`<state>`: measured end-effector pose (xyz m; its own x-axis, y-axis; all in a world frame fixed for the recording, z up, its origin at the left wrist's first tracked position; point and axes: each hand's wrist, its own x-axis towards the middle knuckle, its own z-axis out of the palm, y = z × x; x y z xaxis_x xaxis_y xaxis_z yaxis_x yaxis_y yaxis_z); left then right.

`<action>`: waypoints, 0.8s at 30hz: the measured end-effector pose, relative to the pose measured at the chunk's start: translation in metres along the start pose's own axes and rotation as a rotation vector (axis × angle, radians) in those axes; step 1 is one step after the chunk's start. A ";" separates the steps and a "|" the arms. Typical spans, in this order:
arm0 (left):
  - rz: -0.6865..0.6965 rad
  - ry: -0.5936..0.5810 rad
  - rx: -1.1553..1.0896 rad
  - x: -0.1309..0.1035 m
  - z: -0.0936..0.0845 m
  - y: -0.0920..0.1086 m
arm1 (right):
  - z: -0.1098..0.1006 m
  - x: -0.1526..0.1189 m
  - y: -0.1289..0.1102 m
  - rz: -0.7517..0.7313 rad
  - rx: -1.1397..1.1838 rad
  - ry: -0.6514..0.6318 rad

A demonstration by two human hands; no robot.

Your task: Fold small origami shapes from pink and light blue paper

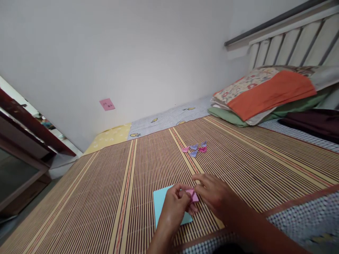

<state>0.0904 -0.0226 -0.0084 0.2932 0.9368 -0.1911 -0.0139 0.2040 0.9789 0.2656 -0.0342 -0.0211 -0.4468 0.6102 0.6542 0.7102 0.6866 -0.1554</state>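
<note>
A small piece of pink folded paper (194, 196) is pinched between the thumb and fingers of my left hand (178, 201). My right hand (215, 192) comes in from the right, its thumb and forefinger closed at the paper's upper edge; the exact grip of those fingertips is partly hidden. Beneath my left hand a light blue square sheet (161, 200) lies flat on the slatted bamboo mat (148, 169). Farther off on the mat sit several small folded paper pieces, among them a lilac one (193, 154), a light pink one (185, 149) and a magenta one (202, 150).
Folded bedding with an orange panel (278, 91) is piled at the right by a white radiator (291, 44). Dark cloth (315, 121) lies beside it. A pink note (107, 104) is stuck to the white wall (148, 60). Patterned sheet (164, 121) borders the mat's far edge.
</note>
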 end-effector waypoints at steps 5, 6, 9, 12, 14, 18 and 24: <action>0.052 0.013 0.100 0.000 -0.002 0.000 | -0.014 0.008 -0.004 0.056 0.178 -0.106; 0.066 0.018 0.123 -0.001 -0.002 0.002 | -0.016 0.010 -0.004 0.068 0.207 -0.118; 0.105 0.025 0.172 -0.001 -0.004 0.006 | -0.016 0.011 -0.004 0.113 0.275 -0.163; 0.122 0.024 0.213 -0.002 -0.006 0.009 | -0.014 0.012 -0.003 0.205 0.323 -0.221; 0.130 0.025 0.229 -0.002 -0.007 0.009 | -0.011 0.012 -0.004 0.276 0.356 -0.234; 0.155 0.034 0.245 -0.003 -0.005 0.006 | -0.004 0.011 -0.009 0.389 0.417 -0.141; 0.156 0.060 0.205 -0.006 -0.001 0.005 | 0.009 0.006 -0.016 0.507 0.542 -0.021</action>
<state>0.0881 -0.0267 -0.0026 0.2456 0.9688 -0.0347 0.1413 -0.0004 0.9900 0.2463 -0.0377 -0.0215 -0.1497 0.9078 0.3918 0.4665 0.4142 -0.7815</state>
